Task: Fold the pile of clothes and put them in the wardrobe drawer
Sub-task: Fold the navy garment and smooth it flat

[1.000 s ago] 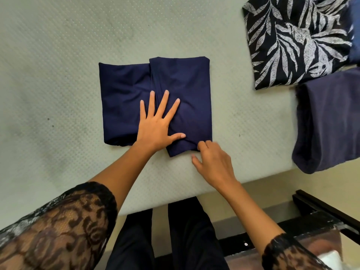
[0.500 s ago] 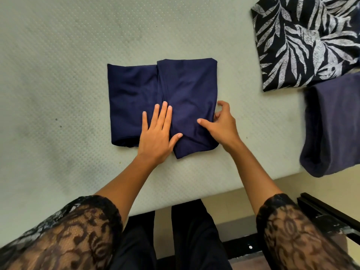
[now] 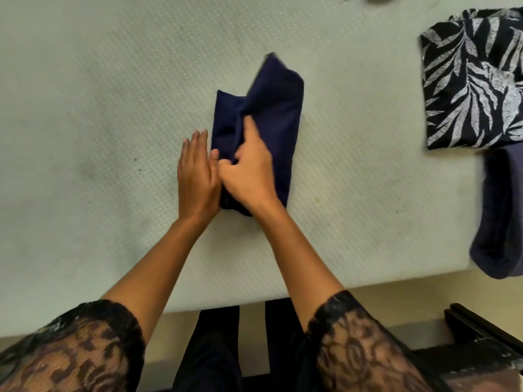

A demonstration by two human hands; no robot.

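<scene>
A navy blue garment (image 3: 271,114) lies folded into a narrow upright bundle in the middle of the pale mattress (image 3: 99,108). My right hand (image 3: 249,171) lies on top of it, fingers curled and pinching the cloth near its left edge. My left hand (image 3: 196,174) is flat, fingers straight, pressed against the bundle's left side with its thumb touching the cloth. The far right corner of the garment is lifted and blurred.
A folded black garment with a white leaf print (image 3: 475,80) lies at the right edge of the mattress. A folded dark purple garment (image 3: 501,210) hangs over the mattress's front edge below it. A black frame (image 3: 481,329) stands on the floor at lower right.
The right half of the navy garment has been folded over to the left, so the bundle is narrower. My right hand moved left onto it; my left hand slid off to its left side.
</scene>
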